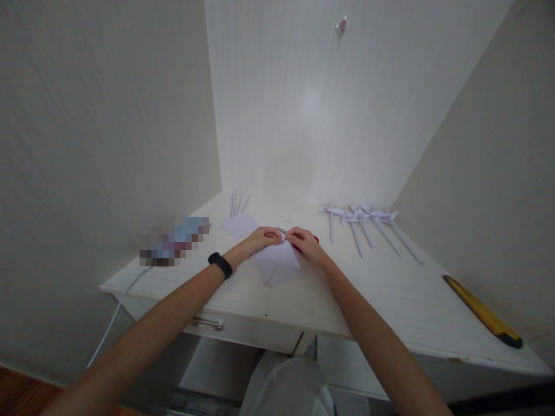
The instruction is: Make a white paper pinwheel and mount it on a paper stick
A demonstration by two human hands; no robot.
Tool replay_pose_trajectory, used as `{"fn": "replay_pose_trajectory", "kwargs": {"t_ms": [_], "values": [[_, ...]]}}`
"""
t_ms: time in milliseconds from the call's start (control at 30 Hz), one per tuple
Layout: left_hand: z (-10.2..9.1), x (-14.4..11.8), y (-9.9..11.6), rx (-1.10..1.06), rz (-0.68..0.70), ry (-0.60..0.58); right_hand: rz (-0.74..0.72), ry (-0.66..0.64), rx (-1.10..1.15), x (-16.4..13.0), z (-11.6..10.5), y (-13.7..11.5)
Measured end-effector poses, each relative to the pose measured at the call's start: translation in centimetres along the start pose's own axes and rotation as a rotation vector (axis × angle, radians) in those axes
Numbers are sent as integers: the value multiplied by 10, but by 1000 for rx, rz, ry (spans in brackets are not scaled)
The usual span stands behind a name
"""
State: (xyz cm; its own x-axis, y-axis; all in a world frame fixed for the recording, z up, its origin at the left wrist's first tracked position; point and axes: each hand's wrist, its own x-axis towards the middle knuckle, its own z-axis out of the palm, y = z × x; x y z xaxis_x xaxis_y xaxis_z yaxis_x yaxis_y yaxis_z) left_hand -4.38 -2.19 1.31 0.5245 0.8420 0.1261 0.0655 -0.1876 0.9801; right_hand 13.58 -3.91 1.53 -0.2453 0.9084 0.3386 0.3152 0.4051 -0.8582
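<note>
My left hand [263, 238] and my right hand [305, 242] meet at the far edge of a white sheet of paper [277, 263] lying on the white desk [390, 300]. Both hands pinch the paper's top edge with fingertips close together. A black band [220, 264] sits on my left wrist. Something red [316, 239] shows just under my right hand; what it is I cannot tell. Another white sheet [240, 225] lies just beyond my left hand.
Several finished paper pinwheels on sticks [364, 222] lie at the back right. A few thin sticks [237, 203] rest at the back left. A yellow and black utility knife [481, 312] lies at the right edge. A white cable [115, 315] hangs off the left edge.
</note>
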Motion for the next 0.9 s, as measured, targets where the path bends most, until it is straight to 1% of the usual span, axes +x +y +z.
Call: {"fn": "replay_pose_trajectory", "kwargs": {"t_ms": [167,333,467,533,600,733,800,900], "values": [[0,2,-3,37,-21,2,-3,-16,16,0,0,1],[-1,4,-6,20,-12,-5,-49,-20,-8,0,2,2],[-2,4,-6,11,-39,1,-85,0,-26,-3,3,-2],[-2,5,-7,7,-41,8,-128,29,-81,-4,2,-4],[-2,6,-9,-5,-39,12,-204,53,-171,-4,1,-6],[-1,8,-11,-49,-29,-3,-360,48,-307,-3,-1,-7],[-1,7,-10,-53,-26,5,-392,44,-326,-3,-1,-7],[0,4,-6,-37,-36,30,-402,45,-331,-2,-1,-8]]}}
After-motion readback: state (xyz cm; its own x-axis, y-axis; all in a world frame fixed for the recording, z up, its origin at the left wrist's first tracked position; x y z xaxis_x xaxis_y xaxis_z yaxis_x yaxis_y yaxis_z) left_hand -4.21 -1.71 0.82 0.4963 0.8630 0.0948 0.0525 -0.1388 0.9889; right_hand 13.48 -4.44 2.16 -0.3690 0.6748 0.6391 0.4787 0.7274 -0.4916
